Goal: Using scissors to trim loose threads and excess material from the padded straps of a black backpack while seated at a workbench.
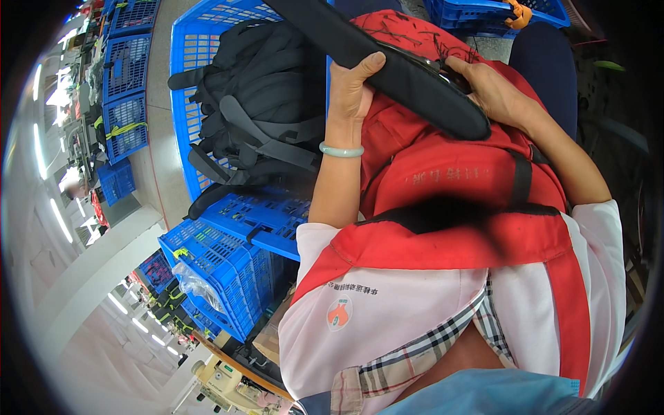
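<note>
A long black padded strap runs slantwise above my lap, its rounded end toward the lower right. My left hand, with a pale bangle on the wrist, is closed round the strap's left edge, thumb on top. At the strap's far edge my right hand is closed on a small metal tool that looks like thread snips; fingers and strap hide most of it. Under the strap, a red apron covers my lap, with dark thread scraps scattered on its far part.
Left of my lap, a blue plastic crate holds a heap of black straps. More blue crates stand nearer on the left; another crate with an orange tie is at the far right. A sewing machine shows lower left.
</note>
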Demonstrator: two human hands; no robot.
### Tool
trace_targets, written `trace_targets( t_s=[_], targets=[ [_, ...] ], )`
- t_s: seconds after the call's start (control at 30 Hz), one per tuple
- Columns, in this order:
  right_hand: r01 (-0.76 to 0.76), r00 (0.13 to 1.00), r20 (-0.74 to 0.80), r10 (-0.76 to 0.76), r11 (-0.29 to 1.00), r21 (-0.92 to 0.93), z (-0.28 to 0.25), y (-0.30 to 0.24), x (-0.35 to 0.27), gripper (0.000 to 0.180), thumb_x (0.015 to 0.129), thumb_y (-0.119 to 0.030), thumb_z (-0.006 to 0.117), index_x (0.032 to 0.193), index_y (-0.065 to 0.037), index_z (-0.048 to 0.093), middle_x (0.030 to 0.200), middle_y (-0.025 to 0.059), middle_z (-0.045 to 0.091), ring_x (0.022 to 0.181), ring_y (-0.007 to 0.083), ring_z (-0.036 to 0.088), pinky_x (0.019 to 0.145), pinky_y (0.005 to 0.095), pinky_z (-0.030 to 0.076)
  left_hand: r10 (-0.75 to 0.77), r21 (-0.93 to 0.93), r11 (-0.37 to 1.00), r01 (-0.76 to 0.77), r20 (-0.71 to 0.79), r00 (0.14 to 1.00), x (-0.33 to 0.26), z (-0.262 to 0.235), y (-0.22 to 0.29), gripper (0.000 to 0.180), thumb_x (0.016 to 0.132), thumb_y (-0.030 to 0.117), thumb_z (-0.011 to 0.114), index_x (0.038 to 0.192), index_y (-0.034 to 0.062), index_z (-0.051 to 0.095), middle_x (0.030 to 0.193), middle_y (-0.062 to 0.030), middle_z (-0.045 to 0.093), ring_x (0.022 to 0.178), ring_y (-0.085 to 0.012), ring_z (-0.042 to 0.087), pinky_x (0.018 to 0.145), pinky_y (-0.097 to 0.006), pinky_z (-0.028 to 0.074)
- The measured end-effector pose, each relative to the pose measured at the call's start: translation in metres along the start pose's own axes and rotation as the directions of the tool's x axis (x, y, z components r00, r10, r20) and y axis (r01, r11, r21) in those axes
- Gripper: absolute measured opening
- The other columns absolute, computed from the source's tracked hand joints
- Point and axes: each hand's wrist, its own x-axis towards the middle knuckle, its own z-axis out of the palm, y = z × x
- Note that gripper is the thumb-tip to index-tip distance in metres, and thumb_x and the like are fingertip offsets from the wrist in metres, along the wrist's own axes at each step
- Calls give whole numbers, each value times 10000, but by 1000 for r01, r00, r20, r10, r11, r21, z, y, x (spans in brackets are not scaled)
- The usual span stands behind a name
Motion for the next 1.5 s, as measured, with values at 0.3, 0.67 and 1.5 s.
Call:
trace_targets(
  t_s=[0.3,0.67,1.5],
  targets=[
    [55,994,-92,-60,997,-54,7,-2,1,421,857,-234,673,1123,55,521,893,282,608,875,435,603,734,421,475,8,37,999,-8,-22,1000,-6,9,-1,393,716,-12,811,1047,35,604,966,-39,640,902,-168,624,862,-302,510],
    [-60,995,-82,57,998,-34,11,-6,5,348,852,-161,638,1107,35,506,880,293,595,867,448,586,714,442,463,-12,-132,991,13,9,1000,-2,1,-4,314,819,36,730,1101,41,591,1012,-50,642,946,-197,627,915,-348,503],
    [-8,996,81,-46,827,562,11,-12,-1,337,906,-403,651,844,-96,523,710,-66,423,633,33,388,556,218,314,3,-123,992,-4,-10,1000,-1,-23,35,305,876,130,685,1128,5,568,1062,-104,624,943,-231,616,876,-369,509]
  ],
)
